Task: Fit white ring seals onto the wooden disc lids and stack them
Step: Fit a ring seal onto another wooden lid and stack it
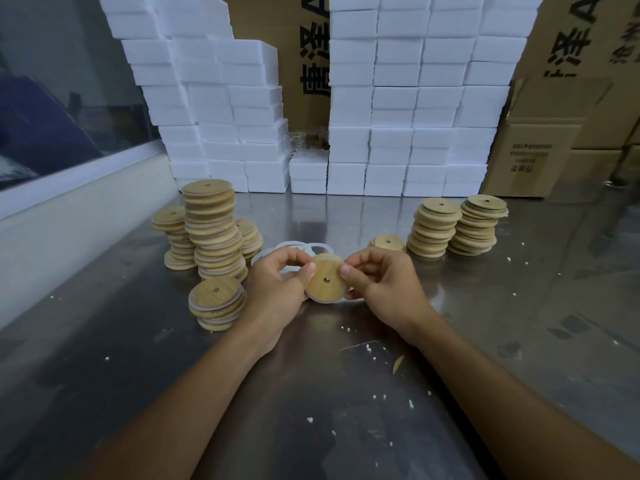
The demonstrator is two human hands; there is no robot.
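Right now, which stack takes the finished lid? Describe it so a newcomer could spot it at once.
Probably this one: start at the metal table and find the left hand. Just left of that hand stands a short stack of lids, nearest the person. Unlike the taller sealed stacks behind it, it is only a few lids high; unlike the stacks on the right, its lids show white seals between them.

Lid stacks (213, 230) crowding left, shorter stacks (457, 230) right, open tabletop (311, 393) between, foam blocks (398, 133) apparently walling rear
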